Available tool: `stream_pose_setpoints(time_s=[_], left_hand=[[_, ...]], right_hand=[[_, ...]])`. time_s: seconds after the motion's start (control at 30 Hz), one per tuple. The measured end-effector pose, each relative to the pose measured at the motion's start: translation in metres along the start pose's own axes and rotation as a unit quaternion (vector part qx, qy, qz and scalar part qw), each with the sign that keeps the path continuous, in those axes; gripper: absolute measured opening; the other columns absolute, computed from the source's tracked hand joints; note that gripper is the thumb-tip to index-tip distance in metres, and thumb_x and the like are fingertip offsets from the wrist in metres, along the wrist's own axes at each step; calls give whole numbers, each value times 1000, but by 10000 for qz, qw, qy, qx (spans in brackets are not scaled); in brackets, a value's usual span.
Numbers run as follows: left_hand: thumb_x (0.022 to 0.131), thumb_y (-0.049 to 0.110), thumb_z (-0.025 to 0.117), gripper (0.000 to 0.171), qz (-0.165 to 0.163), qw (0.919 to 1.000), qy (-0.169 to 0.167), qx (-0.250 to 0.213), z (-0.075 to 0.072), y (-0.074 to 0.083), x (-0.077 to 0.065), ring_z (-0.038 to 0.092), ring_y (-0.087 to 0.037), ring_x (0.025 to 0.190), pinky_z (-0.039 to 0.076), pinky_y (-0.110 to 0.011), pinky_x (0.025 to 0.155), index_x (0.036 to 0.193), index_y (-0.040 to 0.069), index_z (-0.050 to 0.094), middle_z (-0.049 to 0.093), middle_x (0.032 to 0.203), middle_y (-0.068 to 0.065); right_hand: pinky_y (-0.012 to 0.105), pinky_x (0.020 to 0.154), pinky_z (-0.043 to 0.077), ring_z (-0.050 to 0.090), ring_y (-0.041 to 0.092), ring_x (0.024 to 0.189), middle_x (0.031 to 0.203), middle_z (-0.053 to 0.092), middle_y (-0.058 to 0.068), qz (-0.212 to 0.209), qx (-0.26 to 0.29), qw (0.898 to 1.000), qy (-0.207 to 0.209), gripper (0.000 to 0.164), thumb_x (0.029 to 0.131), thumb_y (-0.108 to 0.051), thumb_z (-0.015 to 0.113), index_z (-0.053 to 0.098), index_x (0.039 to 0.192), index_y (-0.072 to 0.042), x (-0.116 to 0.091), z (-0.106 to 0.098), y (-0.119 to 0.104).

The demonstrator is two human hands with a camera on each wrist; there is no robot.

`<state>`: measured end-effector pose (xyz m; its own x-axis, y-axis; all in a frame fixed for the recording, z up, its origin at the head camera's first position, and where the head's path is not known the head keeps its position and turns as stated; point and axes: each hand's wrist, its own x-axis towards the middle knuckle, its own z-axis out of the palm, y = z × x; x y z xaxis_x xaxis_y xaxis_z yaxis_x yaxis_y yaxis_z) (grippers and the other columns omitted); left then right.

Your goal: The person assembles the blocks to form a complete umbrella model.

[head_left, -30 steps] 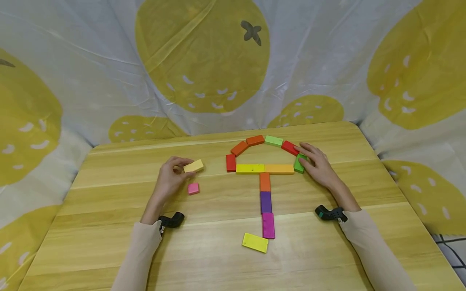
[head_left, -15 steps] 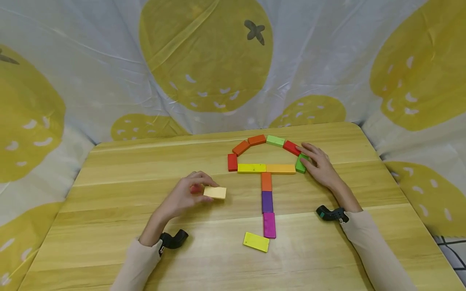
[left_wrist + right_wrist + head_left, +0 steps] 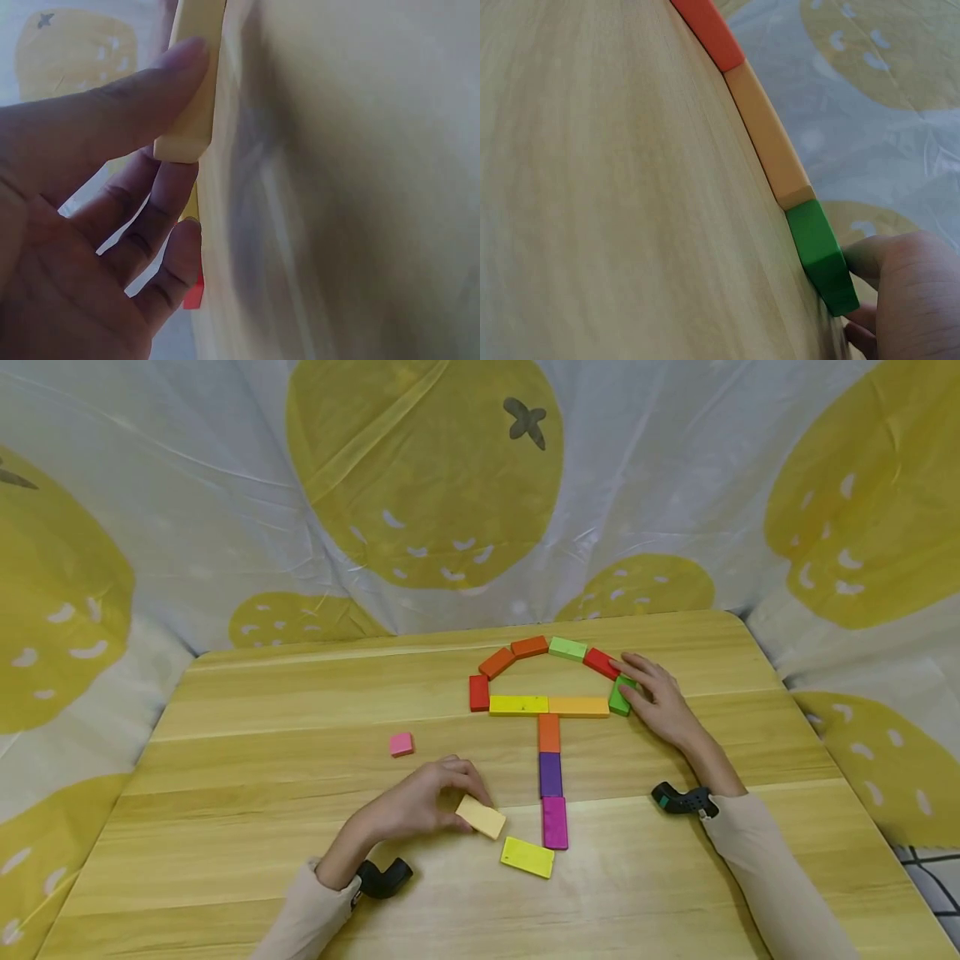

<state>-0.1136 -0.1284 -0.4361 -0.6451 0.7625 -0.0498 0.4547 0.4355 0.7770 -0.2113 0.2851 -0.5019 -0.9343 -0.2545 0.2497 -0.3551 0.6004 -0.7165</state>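
Observation:
My left hand (image 3: pixel 427 797) pinches a pale yellow domino block (image 3: pixel 481 817) between thumb and fingers. In the left wrist view the thumb lies across the face of this pale block (image 3: pixel 193 112), which is held over the wood. A bright yellow block (image 3: pixel 527 857) lies just beyond it, angled at the foot of a magenta block (image 3: pixel 555 823). My right hand (image 3: pixel 660 706) rests at the right end of an arch of blocks, fingers at a red block (image 3: pixel 600 662) and thumb at a green block (image 3: pixel 619 696). The right wrist view shows the fingers beside this green block (image 3: pixel 821 255).
A yellow block (image 3: pixel 518 705) and a light orange block (image 3: pixel 578 707) form a bar under the arch. Below run an orange block (image 3: pixel 549 732) and a purple block (image 3: pixel 551 774). A small pink block (image 3: pixel 401 744) sits alone left on the wooden table (image 3: pixel 262 760).
My left hand has carried the pale yellow block right and toward me, past the pink block, to beside the bright yellow one. The right hand has stayed in place.

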Motion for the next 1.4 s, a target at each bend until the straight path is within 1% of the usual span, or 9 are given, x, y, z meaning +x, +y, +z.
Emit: stream_pose_setpoints(time_s=[0.17, 0.3, 0.47, 0.57, 0.67, 0.8, 0.97, 1.17, 1.4], left_hand=[[81, 7, 87, 30, 10, 9995, -303, 84, 7, 0, 3, 58, -8, 113, 49, -30, 105, 108, 18, 79, 71, 113, 8], [81, 7, 87, 30, -32, 9991, -399, 136, 10, 0, 4, 58, -7, 113, 49, -30, 105, 108, 18, 79, 70, 113, 8], [82, 7, 87, 30, -102, 9991, -382, 151, 13, 0, 4, 58, -8, 114, 49, -31, 106, 109, 18, 79, 69, 113, 8], [81, 9, 89, 32, 27, 9991, -338, 250, 15, 0, 5, 58, -9, 114, 48, -32, 105, 110, 19, 79, 68, 113, 8], [80, 11, 90, 33, 131, 9986, -311, 413, 18, 1, 6, 57, -10, 113, 45, -33, 103, 110, 22, 80, 68, 112, 8], [79, 11, 90, 33, 152, 9979, -299, 548, 20, 2, 6, 57, -9, 113, 42, -33, 100, 108, 23, 80, 67, 110, 8], [79, 12, 90, 32, 117, 9984, -308, 465, 21, 2, 6, 56, -7, 112, 45, -31, 101, 108, 22, 80, 67, 110, 8], [81, 14, 89, 31, 208, 9990, -358, 156, 20, -2, 7, 57, -6, 110, 49, -27, 102, 110, 19, 81, 67, 110, 6], [81, 15, 89, 31, 147, 9991, -389, 4, 20, -4, 8, 57, -6, 111, 49, -26, 104, 110, 20, 81, 67, 112, 7]], right_hand=[[74, 121, 10, 27, 52, 151, 161, 38, 30, -57, 58, 10000, 1, 45, 106, -13, 57, 54, 149, -3, 1, 0, 0], [74, 122, 9, 27, 53, 151, 160, 38, 30, -77, 65, 9999, 6, 44, 105, -12, 57, 54, 149, -3, 1, -1, 0], [73, 122, 8, 27, 52, 151, 161, 38, 30, -55, 60, 10000, -2, 44, 106, -13, 57, 55, 149, -3, 0, -1, 0], [73, 122, 9, 26, 52, 151, 161, 38, 29, -47, 59, 10000, 1, 44, 105, -13, 57, 55, 149, -4, 0, -1, 0], [74, 121, 9, 26, 52, 152, 161, 38, 29, -41, 57, 10000, -5, 45, 105, -13, 57, 55, 149, -4, 0, -1, 0], [74, 121, 10, 26, 52, 152, 161, 38, 29, -33, 58, 10000, -11, 45, 105, -13, 57, 54, 149, -4, 0, -1, 0], [73, 122, 8, 26, 52, 152, 161, 38, 29, -38, 61, 10000, -10, 44, 106, -13, 57, 55, 149, -4, 0, 0, 1], [72, 123, 8, 26, 51, 152, 161, 38, 28, -22, 46, 10000, -16, 45, 106, -13, 57, 54, 150, -5, 0, 0, 1], [73, 122, 9, 26, 52, 152, 161, 38, 28, 11, 25, 10000, -22, 45, 106, -13, 56, 54, 150, -4, 0, 0, 2]])
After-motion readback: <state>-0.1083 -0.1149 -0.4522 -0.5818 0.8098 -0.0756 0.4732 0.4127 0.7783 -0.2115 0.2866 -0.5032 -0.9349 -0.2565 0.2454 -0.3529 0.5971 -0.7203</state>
